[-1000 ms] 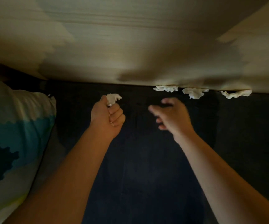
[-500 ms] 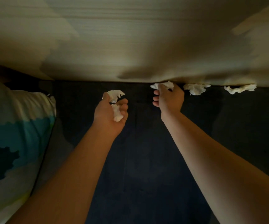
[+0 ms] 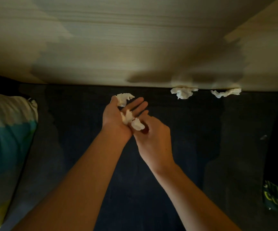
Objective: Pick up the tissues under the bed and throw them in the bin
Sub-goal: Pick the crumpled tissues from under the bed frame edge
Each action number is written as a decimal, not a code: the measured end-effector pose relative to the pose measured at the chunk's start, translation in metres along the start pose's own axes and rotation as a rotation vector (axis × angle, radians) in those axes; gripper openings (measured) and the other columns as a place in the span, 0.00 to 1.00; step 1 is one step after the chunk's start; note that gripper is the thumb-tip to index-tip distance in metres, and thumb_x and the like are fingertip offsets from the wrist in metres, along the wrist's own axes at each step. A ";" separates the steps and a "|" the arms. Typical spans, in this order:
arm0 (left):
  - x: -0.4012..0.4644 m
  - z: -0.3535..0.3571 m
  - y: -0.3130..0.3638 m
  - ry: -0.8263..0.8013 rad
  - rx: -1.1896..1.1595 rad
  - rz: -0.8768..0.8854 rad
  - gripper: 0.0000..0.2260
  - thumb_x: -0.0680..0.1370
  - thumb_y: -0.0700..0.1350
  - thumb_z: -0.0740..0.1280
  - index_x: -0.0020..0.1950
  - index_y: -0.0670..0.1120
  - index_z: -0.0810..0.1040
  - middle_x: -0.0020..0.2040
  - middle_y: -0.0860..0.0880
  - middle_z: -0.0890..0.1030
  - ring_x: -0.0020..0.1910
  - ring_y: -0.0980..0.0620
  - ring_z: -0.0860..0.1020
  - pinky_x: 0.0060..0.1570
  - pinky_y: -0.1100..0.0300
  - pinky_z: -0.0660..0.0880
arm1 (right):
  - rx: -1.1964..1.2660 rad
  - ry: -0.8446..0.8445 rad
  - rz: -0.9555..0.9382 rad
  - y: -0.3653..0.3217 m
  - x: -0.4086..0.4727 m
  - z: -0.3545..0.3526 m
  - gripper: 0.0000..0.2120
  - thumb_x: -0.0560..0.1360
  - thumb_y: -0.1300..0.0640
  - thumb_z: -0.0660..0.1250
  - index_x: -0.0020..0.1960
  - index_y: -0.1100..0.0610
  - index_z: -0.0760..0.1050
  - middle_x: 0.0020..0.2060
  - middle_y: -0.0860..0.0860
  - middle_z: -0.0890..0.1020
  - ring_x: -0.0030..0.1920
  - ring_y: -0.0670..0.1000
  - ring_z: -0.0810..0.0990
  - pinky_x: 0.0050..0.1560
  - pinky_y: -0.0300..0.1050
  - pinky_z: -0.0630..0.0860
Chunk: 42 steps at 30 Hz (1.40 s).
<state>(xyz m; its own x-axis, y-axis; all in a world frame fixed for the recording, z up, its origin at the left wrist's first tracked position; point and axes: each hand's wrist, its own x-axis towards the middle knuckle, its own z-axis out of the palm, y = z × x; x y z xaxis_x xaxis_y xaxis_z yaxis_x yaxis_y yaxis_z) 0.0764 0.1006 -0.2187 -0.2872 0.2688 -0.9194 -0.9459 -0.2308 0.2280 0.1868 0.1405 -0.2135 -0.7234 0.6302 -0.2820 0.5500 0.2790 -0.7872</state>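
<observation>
Right hand (image 3: 153, 140) back, tissue (image 3: 137, 125) into left hand (image 3: 118, 119)

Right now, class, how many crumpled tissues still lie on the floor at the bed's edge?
2: the nearer tissue and the far-right tissue; more may hide beneath.

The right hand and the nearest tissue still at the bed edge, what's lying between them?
Nothing: in the head view only bare dark floor separates the right hand from the nearest tissue.
</observation>
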 end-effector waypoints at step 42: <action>0.006 0.039 -0.037 -0.043 0.198 0.023 0.18 0.82 0.55 0.62 0.59 0.41 0.80 0.41 0.42 0.86 0.38 0.46 0.86 0.33 0.52 0.83 | 0.063 -0.034 -0.043 0.014 0.023 -0.046 0.03 0.78 0.60 0.70 0.48 0.54 0.82 0.37 0.48 0.84 0.36 0.46 0.82 0.37 0.48 0.81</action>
<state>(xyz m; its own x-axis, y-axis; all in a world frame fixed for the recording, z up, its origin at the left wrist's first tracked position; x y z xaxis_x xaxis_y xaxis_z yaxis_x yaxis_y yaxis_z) 0.1037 0.1474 -0.2197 -0.3117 0.3064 -0.8994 -0.9488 -0.0500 0.3118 0.1966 0.1921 -0.2056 -0.7599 0.5936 -0.2650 0.4916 0.2581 -0.8317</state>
